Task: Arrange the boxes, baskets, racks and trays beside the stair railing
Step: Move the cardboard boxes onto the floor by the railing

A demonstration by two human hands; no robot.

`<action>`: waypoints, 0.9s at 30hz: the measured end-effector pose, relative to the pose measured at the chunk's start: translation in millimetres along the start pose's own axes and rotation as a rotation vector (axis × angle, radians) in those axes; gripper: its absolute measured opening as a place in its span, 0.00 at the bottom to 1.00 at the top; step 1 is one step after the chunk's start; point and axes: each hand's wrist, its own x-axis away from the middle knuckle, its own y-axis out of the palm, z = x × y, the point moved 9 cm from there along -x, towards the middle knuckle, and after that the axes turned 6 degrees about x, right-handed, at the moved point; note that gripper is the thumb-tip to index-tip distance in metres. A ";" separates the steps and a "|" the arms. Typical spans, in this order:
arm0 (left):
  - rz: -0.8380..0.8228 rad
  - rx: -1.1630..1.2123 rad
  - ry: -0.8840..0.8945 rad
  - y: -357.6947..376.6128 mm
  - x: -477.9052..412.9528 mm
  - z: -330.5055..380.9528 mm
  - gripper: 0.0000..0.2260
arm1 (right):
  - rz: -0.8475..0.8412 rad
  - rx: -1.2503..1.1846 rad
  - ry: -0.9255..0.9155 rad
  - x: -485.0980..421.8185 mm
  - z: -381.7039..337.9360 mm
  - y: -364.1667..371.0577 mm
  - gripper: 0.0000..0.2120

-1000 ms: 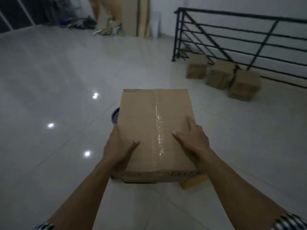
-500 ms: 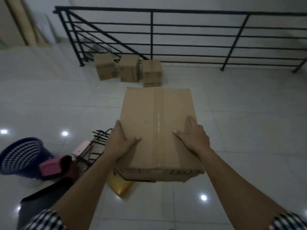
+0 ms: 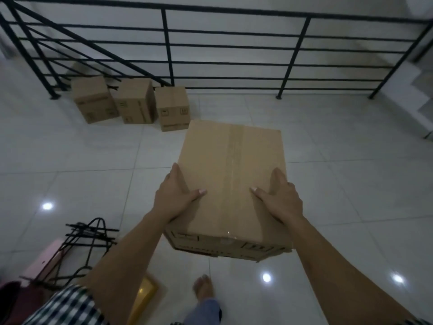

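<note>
I carry a large taped cardboard box in front of me, above the floor. My left hand grips its left side and my right hand grips its right side, thumbs on top. Three smaller cardboard boxes stand in a row on the floor against the black stair railing, up and left of the carried box. A black wire rack lies on the floor at the lower left, next to a pink tray.
A yellow object lies on the white tiled floor near my bare foot. A dark red item sits at the bottom left corner. Stairs descend behind the railing at the right.
The view has swung right and moved closer to the railing. The three small boxes now sit nearer and to the left of the carried box. The blue basket has left the view.
</note>
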 end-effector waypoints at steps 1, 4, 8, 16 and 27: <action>-0.004 0.003 0.001 4.5 -23.3 3.1 0.53 | 0.005 -0.004 0.005 -20.9 -5.3 -0.7 0.49; -0.023 -0.001 -0.018 10.5 -88.8 10.2 0.53 | 0.001 0.007 0.019 -82.1 -27.6 -0.4 0.48; -0.014 -0.014 -0.020 -0.4 -170.2 22.8 0.52 | -0.015 0.019 0.015 -160.0 -72.2 -0.4 0.49; 0.103 -0.023 -0.046 -58.1 -325.9 26.5 0.50 | -0.080 0.024 -0.100 -317.1 -195.9 38.0 0.48; 0.402 0.028 -0.282 -196.2 -484.3 -32.5 0.52 | -0.338 0.070 -0.401 -499.6 -448.9 148.5 0.50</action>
